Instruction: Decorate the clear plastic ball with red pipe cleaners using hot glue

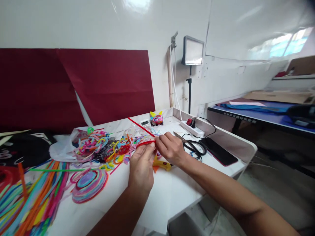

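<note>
My left hand (141, 165) and my right hand (171, 149) meet over the white table (172, 193), both pinching a red pipe cleaner (145, 143). Its bent lower part runs between my fingertips, and one straight end slants up and left to about (134, 123). Just under my hands lies a yellow glue gun (162, 164). Behind my hands is a tangle of coloured pipe-cleaner loops (103, 147).
Flat coiled discs (90, 183) and a bundle of straight coloured pipe cleaners (31, 203) lie at the left. Black scissors (193, 146), a dark phone (218, 151), a power strip (193, 127) and a small colourful figure (157, 119) lie to the right and behind. The table edge drops off at the right.
</note>
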`<state>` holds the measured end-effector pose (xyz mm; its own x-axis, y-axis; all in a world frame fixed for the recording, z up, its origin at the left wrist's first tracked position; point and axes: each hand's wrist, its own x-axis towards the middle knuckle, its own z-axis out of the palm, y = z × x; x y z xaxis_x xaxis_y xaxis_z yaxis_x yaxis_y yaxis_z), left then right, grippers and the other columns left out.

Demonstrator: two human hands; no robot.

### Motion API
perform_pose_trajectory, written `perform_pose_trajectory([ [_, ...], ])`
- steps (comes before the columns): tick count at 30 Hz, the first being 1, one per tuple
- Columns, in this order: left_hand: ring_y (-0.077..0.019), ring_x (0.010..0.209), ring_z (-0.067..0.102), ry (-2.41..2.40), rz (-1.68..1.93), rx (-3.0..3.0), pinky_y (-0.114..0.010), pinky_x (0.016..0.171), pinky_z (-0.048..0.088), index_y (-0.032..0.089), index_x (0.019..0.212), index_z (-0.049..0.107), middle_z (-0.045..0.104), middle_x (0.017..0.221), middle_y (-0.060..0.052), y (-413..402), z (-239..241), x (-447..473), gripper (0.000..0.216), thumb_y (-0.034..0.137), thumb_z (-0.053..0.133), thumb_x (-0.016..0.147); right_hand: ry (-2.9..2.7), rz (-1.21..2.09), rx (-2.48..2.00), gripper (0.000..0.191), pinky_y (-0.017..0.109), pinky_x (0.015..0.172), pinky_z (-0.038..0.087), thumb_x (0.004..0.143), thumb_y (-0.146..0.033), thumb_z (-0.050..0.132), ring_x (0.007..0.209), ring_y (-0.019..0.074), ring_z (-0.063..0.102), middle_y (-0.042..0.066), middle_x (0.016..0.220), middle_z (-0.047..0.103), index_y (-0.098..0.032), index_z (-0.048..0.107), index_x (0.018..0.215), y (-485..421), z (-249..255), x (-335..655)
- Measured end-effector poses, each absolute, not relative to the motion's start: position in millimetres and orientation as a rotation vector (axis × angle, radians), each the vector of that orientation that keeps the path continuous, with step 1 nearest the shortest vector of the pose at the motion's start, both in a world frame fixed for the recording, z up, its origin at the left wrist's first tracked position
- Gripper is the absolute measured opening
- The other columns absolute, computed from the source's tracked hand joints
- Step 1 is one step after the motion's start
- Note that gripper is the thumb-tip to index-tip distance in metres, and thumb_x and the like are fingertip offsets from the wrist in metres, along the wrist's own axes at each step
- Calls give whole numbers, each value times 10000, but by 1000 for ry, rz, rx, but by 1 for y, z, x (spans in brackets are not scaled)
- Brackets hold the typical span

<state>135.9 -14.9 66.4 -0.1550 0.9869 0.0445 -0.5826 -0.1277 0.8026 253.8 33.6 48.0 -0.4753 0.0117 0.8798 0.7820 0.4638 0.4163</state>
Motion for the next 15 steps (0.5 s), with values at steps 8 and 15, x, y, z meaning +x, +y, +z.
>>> perform_pose_trajectory([
  [8, -227, 873, 687, 1055, 1340, 1033, -316, 740, 547, 166, 916, 705, 724, 977, -104, -44, 64, 107, 288, 237, 781, 648, -1786, -1076, -600, 158, 310, 532, 339, 888, -110, 548, 660, 168, 491, 54, 737, 614, -111, 597, 1038, 36, 46, 271],
  [15, -231, 1007, 630, 1238, 1791, 2531, -390, 941, 467, 221, 1047, 705, 699, 1060, -74, -27, 91, 68, 256, 156, 584, 831, -1804, -1088, -488, 203, 305, 545, 395, 865, -141, 603, 660, 169, 524, 82, 773, 656, -103, 598, 1065, 26, 46, 275],
])
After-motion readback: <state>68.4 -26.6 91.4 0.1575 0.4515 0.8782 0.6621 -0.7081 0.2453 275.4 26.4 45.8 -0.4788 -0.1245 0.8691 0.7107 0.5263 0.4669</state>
